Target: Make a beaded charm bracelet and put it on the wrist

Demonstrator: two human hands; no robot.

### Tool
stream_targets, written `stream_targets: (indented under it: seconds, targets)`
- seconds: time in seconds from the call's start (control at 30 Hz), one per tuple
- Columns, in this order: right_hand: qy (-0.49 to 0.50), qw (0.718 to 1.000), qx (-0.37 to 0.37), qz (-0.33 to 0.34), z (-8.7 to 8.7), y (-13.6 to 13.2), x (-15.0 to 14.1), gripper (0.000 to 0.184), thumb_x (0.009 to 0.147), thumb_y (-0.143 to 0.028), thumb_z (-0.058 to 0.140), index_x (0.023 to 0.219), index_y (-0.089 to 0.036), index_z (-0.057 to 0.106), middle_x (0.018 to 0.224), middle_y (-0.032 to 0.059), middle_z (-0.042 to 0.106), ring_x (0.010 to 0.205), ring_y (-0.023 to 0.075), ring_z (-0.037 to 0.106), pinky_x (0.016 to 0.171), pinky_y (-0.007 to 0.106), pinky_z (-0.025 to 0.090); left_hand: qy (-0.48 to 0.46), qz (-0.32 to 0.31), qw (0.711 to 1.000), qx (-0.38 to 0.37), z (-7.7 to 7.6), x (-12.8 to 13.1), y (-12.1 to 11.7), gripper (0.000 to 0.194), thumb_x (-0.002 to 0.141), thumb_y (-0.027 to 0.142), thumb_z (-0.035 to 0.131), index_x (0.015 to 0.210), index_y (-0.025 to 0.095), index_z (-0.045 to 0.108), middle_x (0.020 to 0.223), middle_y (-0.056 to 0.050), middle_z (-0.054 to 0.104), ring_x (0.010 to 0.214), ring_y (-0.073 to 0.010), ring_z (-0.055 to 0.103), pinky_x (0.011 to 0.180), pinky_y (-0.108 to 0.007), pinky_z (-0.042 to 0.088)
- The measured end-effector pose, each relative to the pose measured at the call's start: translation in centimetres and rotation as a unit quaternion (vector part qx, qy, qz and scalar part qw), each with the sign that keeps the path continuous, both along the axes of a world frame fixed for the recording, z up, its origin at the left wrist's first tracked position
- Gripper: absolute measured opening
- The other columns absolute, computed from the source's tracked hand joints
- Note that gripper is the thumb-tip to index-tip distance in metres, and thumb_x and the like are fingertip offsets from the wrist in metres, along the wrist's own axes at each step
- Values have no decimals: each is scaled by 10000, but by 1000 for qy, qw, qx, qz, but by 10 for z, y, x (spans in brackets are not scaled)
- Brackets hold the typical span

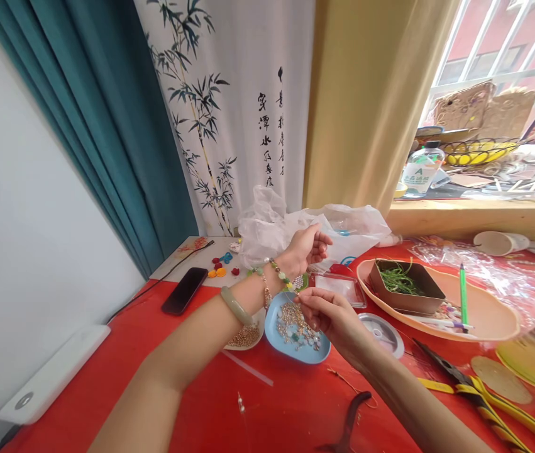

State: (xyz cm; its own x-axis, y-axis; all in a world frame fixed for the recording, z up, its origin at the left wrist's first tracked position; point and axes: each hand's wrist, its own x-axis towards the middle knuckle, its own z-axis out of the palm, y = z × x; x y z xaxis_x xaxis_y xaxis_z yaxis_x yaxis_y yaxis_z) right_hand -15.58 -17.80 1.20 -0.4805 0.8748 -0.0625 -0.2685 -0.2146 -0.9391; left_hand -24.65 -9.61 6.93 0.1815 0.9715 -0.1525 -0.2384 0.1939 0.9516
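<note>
My left hand (307,246) is held out over the table, fingers loosely curled, with a beaded bracelet (279,274) draped round its wrist and a pale green bangle (235,306) further up the forearm. My right hand (326,314) pinches the end of the beaded bracelet at the underside of the left wrist. Directly below both hands sits a blue dish (295,328) holding several small gold and green beads. A white dish of gold beads (246,336) lies partly hidden under my left forearm.
A black phone (185,290), coloured beads (222,264), a crumpled plastic bag (290,226), a peach tray (488,311) with a brown box and green pen (463,292), pliers (479,393) and a round lid (383,330) lie on the red tabletop (290,409). A cluttered windowsill (474,217) runs at the right.
</note>
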Motion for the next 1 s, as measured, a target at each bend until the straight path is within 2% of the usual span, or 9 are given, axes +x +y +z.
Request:
stream_targets:
  seconds: [0.13,0.27,0.4,0.53,0.63,0.7,0.77,0.87,1.0]
  targets:
    - [-26,999,40,-10,-1,-1,-2,252,680,-373,622,682,-122,592,423,-77,371,396,42,270,404,211,170,19,-7,1000,3,0,1,-1,454,891,321,297,532,128,498,414,43,392,353,-37,395,409,-150,307]
    - [-80,993,86,-27,0,-1,-4,251,716,-387,576,696,-137,592,399,-92,316,378,51,252,396,214,182,68,-18,997,26,-1,5,1,457,891,305,254,544,139,500,422,42,397,364,-50,408,429,-162,321]
    - [-172,972,149,-59,-3,3,-2,257,716,-376,560,830,-151,606,569,-7,555,421,98,449,398,222,306,164,-28,982,89,-5,6,5,453,871,293,302,502,155,525,410,26,419,382,-81,425,446,-193,324]
    - [-258,919,251,-161,-3,0,1,176,753,-340,509,770,-177,572,656,35,600,525,147,525,477,254,365,273,-8,946,175,-11,4,9,357,726,152,570,388,168,456,436,-3,441,588,-148,525,536,-215,353]
    - [-299,870,329,-214,2,-11,-1,169,769,-339,481,724,-191,551,586,14,571,506,136,498,503,249,350,325,-2,922,211,-16,2,13,334,663,33,609,398,150,444,563,-55,527,845,-208,546,666,-251,390]
    - [-324,838,373,-232,6,-16,-7,173,750,-346,505,772,-189,574,584,6,574,485,125,487,506,243,336,351,-12,911,216,-20,2,17,218,688,40,609,505,123,526,708,-82,588,933,-223,532,746,-296,411]
    - [-353,804,406,-252,9,-16,-14,206,738,-358,522,822,-183,589,634,17,599,496,126,498,505,243,312,369,-24,905,210,-24,3,22,49,771,146,580,756,104,601,905,-93,602,946,-209,537,790,-352,436]
    - [-396,759,439,-273,14,-6,-22,169,740,-316,507,789,-181,596,677,36,626,547,151,533,502,248,269,373,-36,906,196,-30,7,30,266,846,282,496,1068,140,533,1103,-96,545,936,-194,551,794,-394,468]
    - [-437,723,455,-282,23,13,-21,115,721,-248,484,691,-185,576,594,27,611,522,159,526,488,248,234,340,-28,924,175,-38,14,38,266,857,293,473,1090,176,527,1130,-85,533,941,-192,549,792,-385,474]
